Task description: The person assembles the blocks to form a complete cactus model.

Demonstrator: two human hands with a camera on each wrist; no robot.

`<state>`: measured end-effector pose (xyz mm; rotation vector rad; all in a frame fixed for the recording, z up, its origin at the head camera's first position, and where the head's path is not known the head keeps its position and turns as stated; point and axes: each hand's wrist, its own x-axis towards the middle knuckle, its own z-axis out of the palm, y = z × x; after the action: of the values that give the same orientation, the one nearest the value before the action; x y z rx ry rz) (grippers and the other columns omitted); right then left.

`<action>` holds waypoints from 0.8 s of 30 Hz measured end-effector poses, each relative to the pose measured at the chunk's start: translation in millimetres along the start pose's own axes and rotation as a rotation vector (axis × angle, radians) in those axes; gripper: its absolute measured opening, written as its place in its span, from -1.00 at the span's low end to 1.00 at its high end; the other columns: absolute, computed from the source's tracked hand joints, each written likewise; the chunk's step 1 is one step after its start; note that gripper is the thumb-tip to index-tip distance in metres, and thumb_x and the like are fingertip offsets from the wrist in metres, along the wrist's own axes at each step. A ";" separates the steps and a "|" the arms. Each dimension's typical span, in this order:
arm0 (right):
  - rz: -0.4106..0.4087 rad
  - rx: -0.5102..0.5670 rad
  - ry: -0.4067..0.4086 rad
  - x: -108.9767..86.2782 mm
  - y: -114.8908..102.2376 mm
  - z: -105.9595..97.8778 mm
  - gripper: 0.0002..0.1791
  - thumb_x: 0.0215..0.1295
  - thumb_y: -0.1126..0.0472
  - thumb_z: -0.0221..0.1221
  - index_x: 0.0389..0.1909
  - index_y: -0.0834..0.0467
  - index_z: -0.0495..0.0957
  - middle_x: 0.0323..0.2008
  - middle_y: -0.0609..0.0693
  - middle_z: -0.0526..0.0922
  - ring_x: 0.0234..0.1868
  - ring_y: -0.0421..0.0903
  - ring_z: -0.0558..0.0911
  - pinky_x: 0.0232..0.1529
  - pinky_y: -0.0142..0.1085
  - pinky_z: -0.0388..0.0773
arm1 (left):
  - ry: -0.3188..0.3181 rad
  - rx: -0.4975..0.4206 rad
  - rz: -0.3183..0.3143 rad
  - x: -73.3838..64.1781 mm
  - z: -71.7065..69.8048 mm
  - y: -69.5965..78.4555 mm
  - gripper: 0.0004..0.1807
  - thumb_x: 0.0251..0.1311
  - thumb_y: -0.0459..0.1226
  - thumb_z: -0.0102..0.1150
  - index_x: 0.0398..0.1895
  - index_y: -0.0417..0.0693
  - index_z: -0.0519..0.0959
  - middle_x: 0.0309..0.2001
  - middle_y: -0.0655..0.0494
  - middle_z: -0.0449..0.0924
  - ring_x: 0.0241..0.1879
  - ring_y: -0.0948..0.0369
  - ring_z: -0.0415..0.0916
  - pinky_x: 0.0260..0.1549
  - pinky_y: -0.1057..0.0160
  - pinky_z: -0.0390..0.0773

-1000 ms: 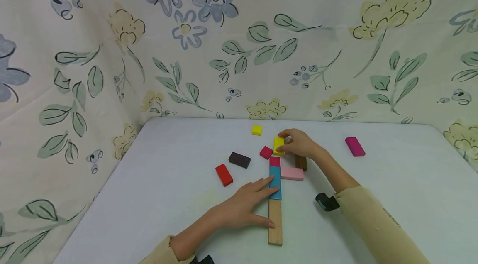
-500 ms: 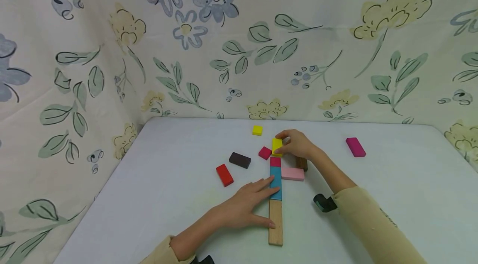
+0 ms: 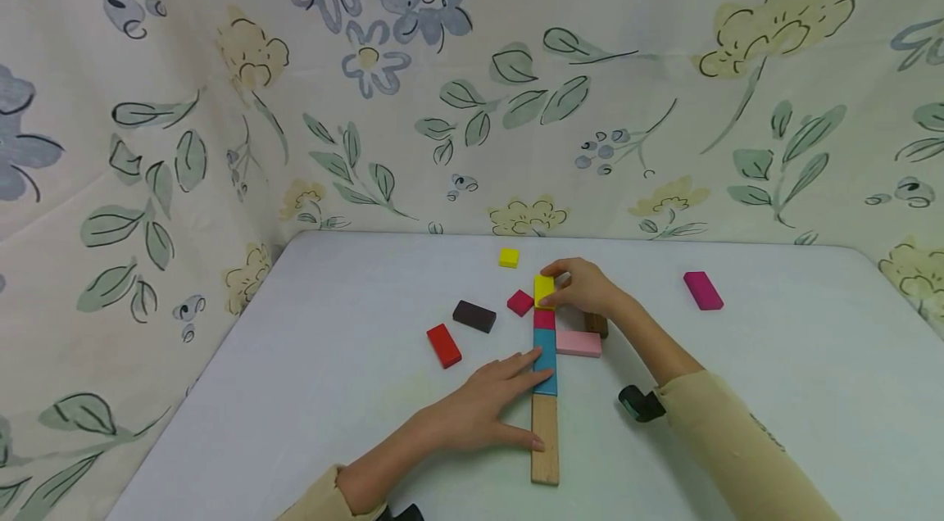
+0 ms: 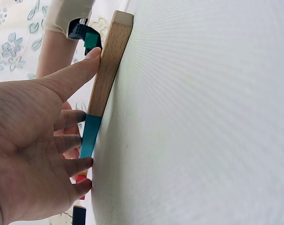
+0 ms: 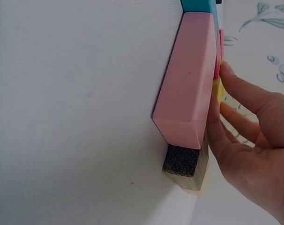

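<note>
A line of blocks runs away from me on the white table: a natural wood block (image 3: 546,423), a blue block (image 3: 546,338) and a small crimson block (image 3: 544,320). My left hand (image 3: 483,406) lies along it, fingers extended, fingertips on the blue block and thumb on the wood one; the left wrist view shows this from the side. At the far end my right hand (image 3: 588,289) pinches a yellow block (image 3: 542,290), right at the crimson block. A pink block (image 5: 186,79) sticks out sideways from the blue one. Beyond it is a brown block (image 5: 182,161) with a dark end.
Left of the line lie a tilted crimson block (image 3: 519,303), a dark brown block (image 3: 474,316) and a red block (image 3: 444,346). A small yellow block (image 3: 509,258) sits near the back edge, a magenta block (image 3: 703,291) far right. A floral cloth (image 3: 472,177) hangs behind.
My right hand has slid the yellow block left and slightly nearer, into line with the crimson block at the end. The tilted crimson block has shifted a little left. My left hand stays put.
</note>
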<state>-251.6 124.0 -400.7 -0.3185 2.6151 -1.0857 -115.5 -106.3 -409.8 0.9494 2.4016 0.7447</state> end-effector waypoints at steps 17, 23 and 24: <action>-0.006 0.008 -0.001 -6.4 -2.7 1.1 -0.39 0.32 0.22 0.44 0.33 0.34 0.53 0.28 0.35 0.54 0.08 0.19 0.64 0.04 -0.13 0.74 | 0.000 0.016 -0.001 -0.1 -1.0 1.6 -0.06 0.34 0.12 0.36 0.70 0.19 0.17 0.73 0.20 -0.09 0.69 0.11 -0.06 0.59 -0.12 0.14; -0.011 0.010 -0.001 -6.6 -2.8 1.4 -0.39 0.32 0.22 0.44 0.33 0.34 0.52 0.29 0.35 0.53 0.10 0.21 0.63 0.05 -0.12 0.74 | 0.000 0.017 0.003 -0.2 -1.3 2.2 -0.07 0.34 0.11 0.36 0.70 0.17 0.17 0.73 0.19 -0.09 0.69 0.11 -0.06 0.60 -0.12 0.14; -0.010 0.011 -0.002 -6.7 -2.9 1.4 -0.38 0.32 0.22 0.44 0.34 0.34 0.52 0.29 0.35 0.53 0.11 0.21 0.63 0.05 -0.12 0.74 | 0.001 0.016 0.003 -0.2 -1.3 2.3 -0.07 0.34 0.11 0.37 0.70 0.17 0.18 0.73 0.19 -0.08 0.69 0.11 -0.06 0.60 -0.12 0.14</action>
<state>-244.6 123.2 -398.3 -0.3309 2.6082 -1.1020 -115.0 -105.4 -407.3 0.9601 2.4107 0.7276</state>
